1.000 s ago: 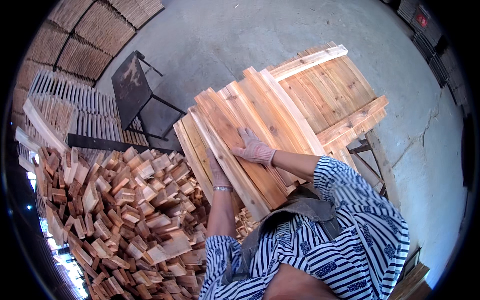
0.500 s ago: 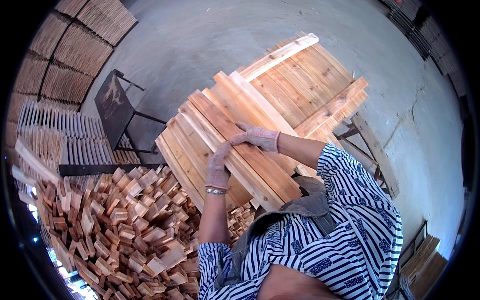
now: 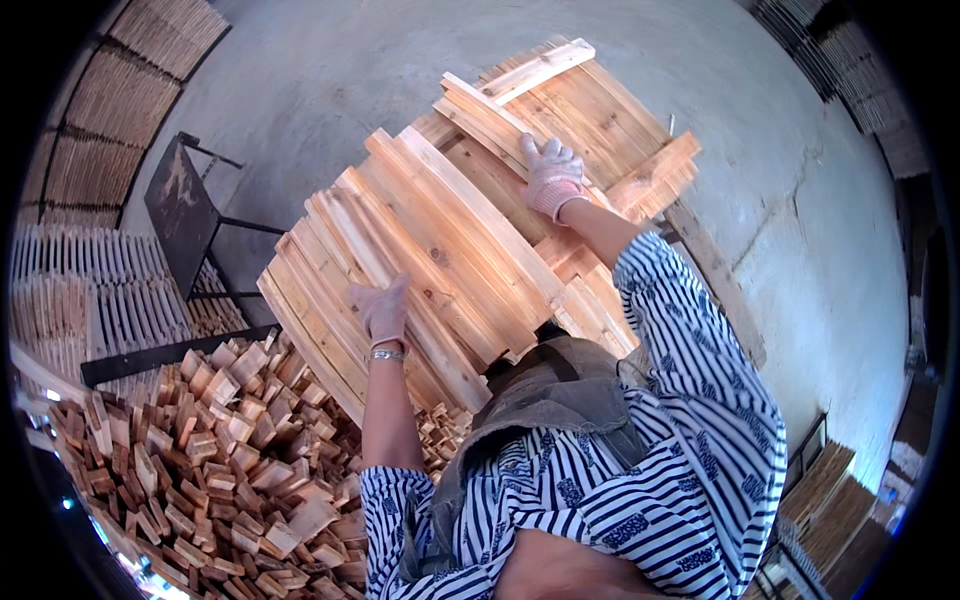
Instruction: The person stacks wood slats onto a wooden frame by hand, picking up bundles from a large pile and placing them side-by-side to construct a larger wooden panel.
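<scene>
My left hand (image 3: 382, 310), in a pale knit glove, rests on the near stack of wooden boards (image 3: 440, 255), thumb apart from the fingers. Reaching farther right, my gloved right hand (image 3: 553, 175) has its fingers curled over a narrow wooden board (image 3: 487, 112), which lies slantwise on the farther board stack (image 3: 610, 125). The undersides of the right fingers are hidden. Long boards lie side by side in the near stack, their ends uneven and close to my apron (image 3: 550, 385).
A heap of short wood offcuts (image 3: 240, 470) lies at my lower left. Beyond it stand a dark metal-framed stand (image 3: 185, 205) and bundled slats (image 3: 120, 165). A wooden support (image 3: 715, 275) is at the right of the stacks, on grey concrete floor (image 3: 370, 70).
My right hand has left the reddish board on the near stack and moved away and right to the farther stack's narrow board. My left hand has shifted leftward and its thumb has spread.
</scene>
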Available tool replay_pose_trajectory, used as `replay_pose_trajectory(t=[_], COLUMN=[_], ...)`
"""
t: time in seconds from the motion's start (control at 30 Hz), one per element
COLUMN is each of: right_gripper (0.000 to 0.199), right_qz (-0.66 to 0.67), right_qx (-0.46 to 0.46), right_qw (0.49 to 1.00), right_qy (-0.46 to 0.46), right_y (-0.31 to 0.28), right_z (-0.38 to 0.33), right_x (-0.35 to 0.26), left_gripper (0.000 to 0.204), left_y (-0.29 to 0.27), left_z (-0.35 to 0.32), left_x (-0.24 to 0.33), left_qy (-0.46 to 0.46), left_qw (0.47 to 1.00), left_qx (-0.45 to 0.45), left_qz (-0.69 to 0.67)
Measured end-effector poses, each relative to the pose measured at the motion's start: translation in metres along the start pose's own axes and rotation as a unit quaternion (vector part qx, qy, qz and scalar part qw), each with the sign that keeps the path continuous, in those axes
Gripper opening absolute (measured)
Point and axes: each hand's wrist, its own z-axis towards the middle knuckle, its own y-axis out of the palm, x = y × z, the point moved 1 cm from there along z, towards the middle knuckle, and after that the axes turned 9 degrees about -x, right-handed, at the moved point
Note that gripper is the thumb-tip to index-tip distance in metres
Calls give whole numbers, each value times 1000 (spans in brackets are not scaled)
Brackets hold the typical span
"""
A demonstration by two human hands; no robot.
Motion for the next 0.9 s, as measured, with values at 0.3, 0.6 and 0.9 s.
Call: replay_pose_trajectory(t=[0.3, 0.6, 0.9], right_gripper=[80, 83, 77], right_qz=[528, 512, 313], right_qx=[-242, -341, -97], right_qw=[807, 764, 937], right_qy=[-105, -195, -124], right_y=[-13, 22, 44], right_z=[11, -10, -28], right_x=[23, -52, -97], left_gripper=[116, 117, 129], left_y=[1, 12, 12], left_z=[1, 12, 17], left_x=[-4, -27, -21], left_qy=[18, 59, 86], left_qw=[999, 994, 994], left_qx=[30, 78, 63], left_qz=[-10, -52, -21])
